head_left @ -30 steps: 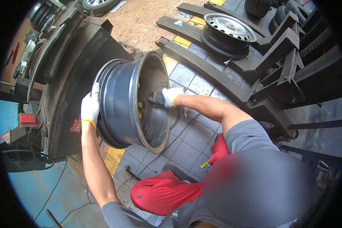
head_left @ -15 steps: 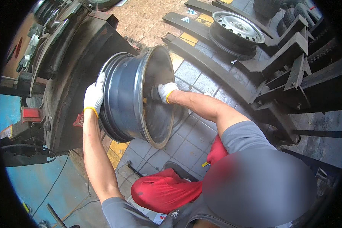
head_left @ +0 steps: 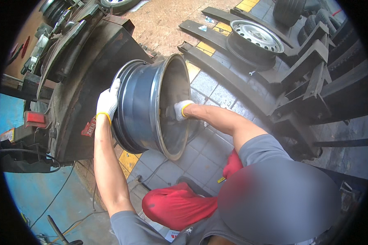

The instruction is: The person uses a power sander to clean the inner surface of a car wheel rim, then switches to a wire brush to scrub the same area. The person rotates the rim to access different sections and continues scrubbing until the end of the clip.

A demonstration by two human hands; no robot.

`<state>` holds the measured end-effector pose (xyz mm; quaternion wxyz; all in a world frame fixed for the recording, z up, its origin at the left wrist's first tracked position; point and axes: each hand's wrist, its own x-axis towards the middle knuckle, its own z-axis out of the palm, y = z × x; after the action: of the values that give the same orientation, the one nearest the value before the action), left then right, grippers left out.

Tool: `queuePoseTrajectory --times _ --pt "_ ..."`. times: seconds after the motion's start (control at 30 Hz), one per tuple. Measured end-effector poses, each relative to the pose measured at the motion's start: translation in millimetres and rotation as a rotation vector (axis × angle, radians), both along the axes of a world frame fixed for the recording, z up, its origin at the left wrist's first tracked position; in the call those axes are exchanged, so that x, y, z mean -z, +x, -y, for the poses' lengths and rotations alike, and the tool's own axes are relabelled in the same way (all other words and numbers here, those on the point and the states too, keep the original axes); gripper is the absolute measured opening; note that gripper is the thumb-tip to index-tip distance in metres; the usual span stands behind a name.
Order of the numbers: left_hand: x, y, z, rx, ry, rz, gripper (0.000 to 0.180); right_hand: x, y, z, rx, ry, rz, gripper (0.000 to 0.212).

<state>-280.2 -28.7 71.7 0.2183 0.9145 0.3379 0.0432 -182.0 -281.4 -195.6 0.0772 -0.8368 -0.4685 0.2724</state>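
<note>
Presumably for steadiness, the white-gloved left hand (head_left: 107, 101) clasps the dark-blue cylindrical metal rim (head_left: 140, 107); white-gloved right hand (head_left: 182, 110) inside, grip unclear.

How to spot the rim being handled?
From the bulky dark metal machine at left, look right. There's the dark-blue metal wheel rim, the white-gloved right hand at its opening; the silver-faced metal wheel rim beyond lies face-up, untouched.

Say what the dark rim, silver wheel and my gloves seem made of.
Dark rim: probably metal, glossy-coated; bright highlights streak its barrel.
Silver wheel: likely painted metal, satin; its face gleams softly.
Gloves: apparently knitted fabric, matte white; ribs faintly show.
</note>
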Motion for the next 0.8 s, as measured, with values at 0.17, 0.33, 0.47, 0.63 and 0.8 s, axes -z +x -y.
queuePoseTrajectory --times 0.17,0.33,0.47,0.63,0.8 --pt "3.2 5.4 12.8 0.005 -0.106 0.051 0.09 10.7 12.8 12.9 0.172 0.06 0.085 0.05" --pt "5.8 -6.2 -11.8 0.031 -0.197 0.096 0.087 -5.4 11.8 37.0 0.147 0.039 0.065 0.048" --pt "2.2 -5.4 4.2 0.066 -0.175 0.084 0.086 5.5 15.9 101.2 0.165 0.0 0.026 0.055" --pt "0.6 -3.0 2.5 0.082 -0.145 0.086 0.086 -6.1 58.4 124.4 0.375 0.177 0.204 0.056" --pt "4.1 -0.1 -10.5 0.115 -0.082 0.073 0.087 4.7 29.3 117.8 0.155 -0.05 0.05 0.059"
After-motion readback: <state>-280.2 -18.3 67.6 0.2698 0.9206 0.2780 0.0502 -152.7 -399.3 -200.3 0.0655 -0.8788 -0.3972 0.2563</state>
